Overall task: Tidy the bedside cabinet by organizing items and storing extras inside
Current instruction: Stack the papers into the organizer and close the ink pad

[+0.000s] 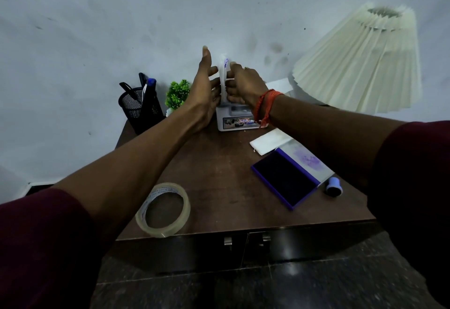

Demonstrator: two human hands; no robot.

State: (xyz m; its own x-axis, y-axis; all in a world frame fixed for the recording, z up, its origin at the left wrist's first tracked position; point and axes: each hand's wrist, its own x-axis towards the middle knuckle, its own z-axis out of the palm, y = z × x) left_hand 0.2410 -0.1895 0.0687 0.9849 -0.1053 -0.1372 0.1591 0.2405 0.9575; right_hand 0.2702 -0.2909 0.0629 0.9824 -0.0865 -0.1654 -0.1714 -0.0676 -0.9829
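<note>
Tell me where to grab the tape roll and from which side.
Pinch the near wall of the tape roll from above, fingers inside the hole, thumb outside: it lies flat, hole up, at the front edge of the cabinet top.

Looks like a home bedroom corner doubling as a small office nook. Shows a low brown bedside cabinet with two dark doors and small metal handles, set against a scuffed pale wall on a dark speckled stone floor. Carries domestic touches: a cream pleated lampshade at the right and a little green potted plant at the back. Holds desk supplies too: a black mesh pen holder with pens, a roll of clear tape, an open purple stamp pad and a small round stamp just beside it.
</note>
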